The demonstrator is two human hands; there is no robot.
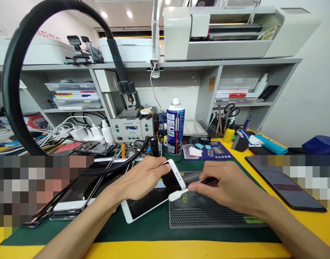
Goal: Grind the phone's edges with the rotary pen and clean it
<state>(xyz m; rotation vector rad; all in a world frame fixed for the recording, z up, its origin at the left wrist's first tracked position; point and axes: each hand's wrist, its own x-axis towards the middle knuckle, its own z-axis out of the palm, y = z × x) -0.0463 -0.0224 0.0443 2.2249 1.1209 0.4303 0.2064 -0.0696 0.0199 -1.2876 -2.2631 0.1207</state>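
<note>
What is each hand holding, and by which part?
Left hand: the phone, by its far long edge. Right hand: the tool, just behind its white tip.

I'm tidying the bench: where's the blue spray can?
The spray can stands upright just right of centre in the head view, behind the white phone and left of the purple sheet.

A person's bare left hand (146, 176) and bare right hand (226, 180) appear at a workbench, seen from a head-worn camera — the skin uncovered from fingers to the picture's edge. The left forearm (84, 221) and right forearm (294, 225) are slender and smooth in outline, each narrowing toward an unadorned wrist. Thumbs show on both hands — their nails too small to make out clearly.
</note>
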